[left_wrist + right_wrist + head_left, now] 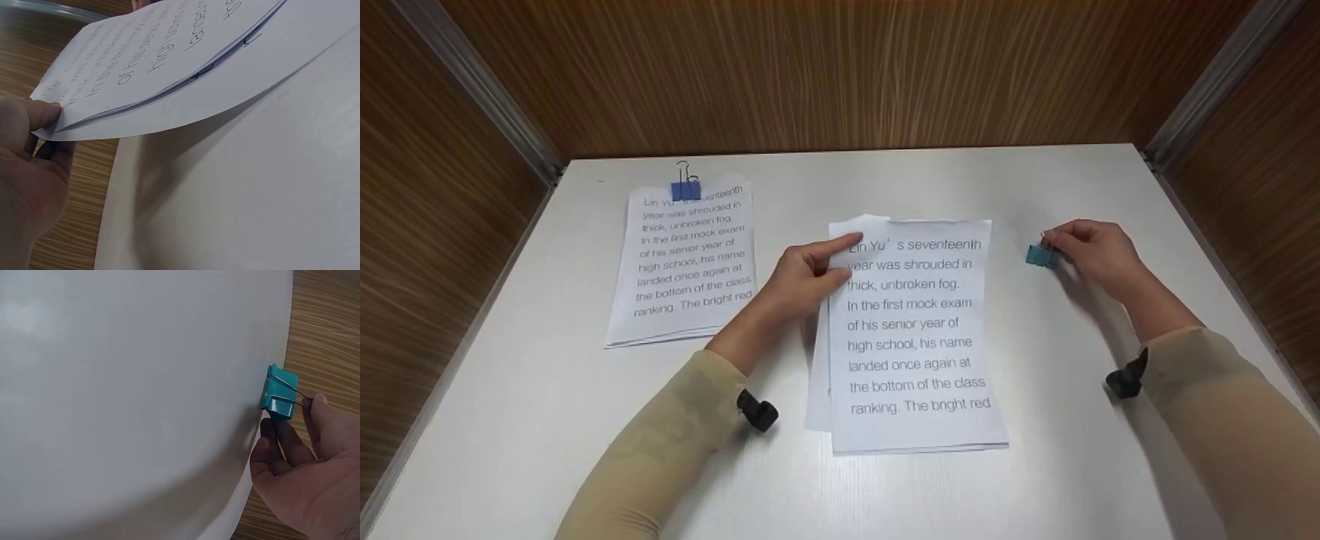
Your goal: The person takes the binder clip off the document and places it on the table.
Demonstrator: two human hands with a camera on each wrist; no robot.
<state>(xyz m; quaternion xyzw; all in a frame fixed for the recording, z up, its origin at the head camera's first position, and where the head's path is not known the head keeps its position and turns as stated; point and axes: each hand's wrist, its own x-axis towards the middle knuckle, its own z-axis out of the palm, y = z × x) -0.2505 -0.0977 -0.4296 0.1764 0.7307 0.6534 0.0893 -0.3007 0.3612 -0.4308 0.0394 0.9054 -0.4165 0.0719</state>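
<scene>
A stack of printed sheets [915, 330] is in the middle of the table, its sheets slightly uneven at the left. My left hand [810, 277] pinches the stack at its upper left edge; the left wrist view shows the thumb on top, the paper [140, 62] lifted off the table at that side. To the right, my right hand [1099, 251] holds a teal binder clip [1041, 256] by its wire handle, apart from the paper. In the right wrist view the clip [279, 394] hangs from the fingertips, its wire handle plainly visible.
Another printed stack [682, 262] lies at the left of the white table [547, 442], with a blue binder clip [685, 190] on its top edge. Wood-grain panels [840, 75] enclose the table at the back and both sides.
</scene>
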